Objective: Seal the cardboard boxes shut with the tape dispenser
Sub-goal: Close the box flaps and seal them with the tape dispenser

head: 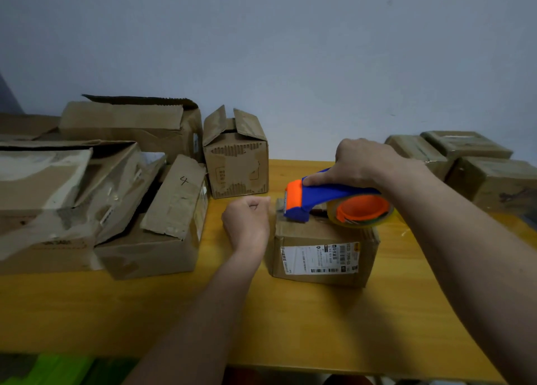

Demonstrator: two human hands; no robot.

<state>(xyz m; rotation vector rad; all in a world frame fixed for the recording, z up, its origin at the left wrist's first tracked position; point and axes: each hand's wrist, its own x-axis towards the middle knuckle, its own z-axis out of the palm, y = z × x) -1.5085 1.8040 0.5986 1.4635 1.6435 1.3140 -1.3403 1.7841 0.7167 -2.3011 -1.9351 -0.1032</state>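
My right hand [360, 161] grips the tape dispenser [328, 198] atop the small cardboard box [322, 251] on the bench [261, 312]; left fingers [255, 207] curl, holding nothing visible. The box looks light, likely to slide unless braced at its side

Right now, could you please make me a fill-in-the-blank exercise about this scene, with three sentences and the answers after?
1. The right hand holds the tape dispenser on top of a ____ box.
2. The dispenser is blue and ____.
3. The left hand is beside the labelled box, and the box with flaps open to its left has the number ____ written on it.

Missing words: cardboard; orange; 4
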